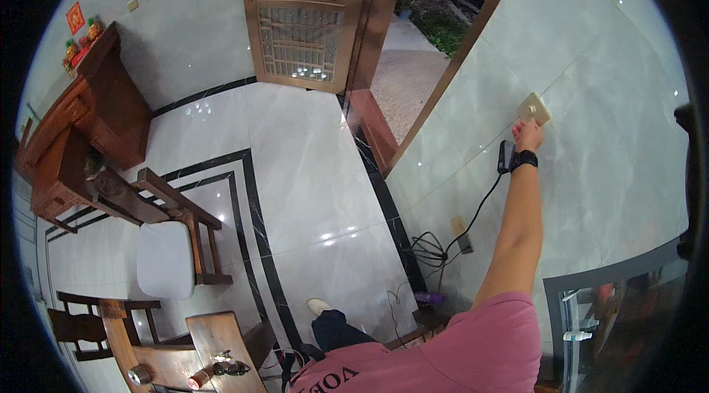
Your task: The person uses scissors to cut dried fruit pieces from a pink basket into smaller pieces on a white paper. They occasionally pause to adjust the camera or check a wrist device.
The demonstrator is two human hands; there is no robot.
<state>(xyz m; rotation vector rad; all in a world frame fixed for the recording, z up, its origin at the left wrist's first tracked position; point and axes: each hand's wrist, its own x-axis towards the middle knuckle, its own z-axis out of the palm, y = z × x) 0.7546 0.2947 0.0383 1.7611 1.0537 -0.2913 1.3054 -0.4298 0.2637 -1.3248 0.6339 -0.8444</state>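
Observation:
My right hand [527, 135] reaches out to the wall on the right, its fingers at the round knob of a cream wall plate [534, 110]. Whether the fingertips grip the knob or only touch it cannot be told. A black watch [524, 159] is on the wrist. Just left of the wrist a black device [505, 156] with a black cable appears against the wall; its support is unclear. My left hand is out of view. Before me lie the pale tiled floor and an open bronze-coloured door [302, 16].
A socket [459, 225] with a black plug and coiled cable [429, 249] is low on the wall. A wooden chair with a pale cushion [165, 260], a wooden table [219, 332] and a wooden cabinet [105, 110] stand left. The doorway has a reddish threshold [375, 127].

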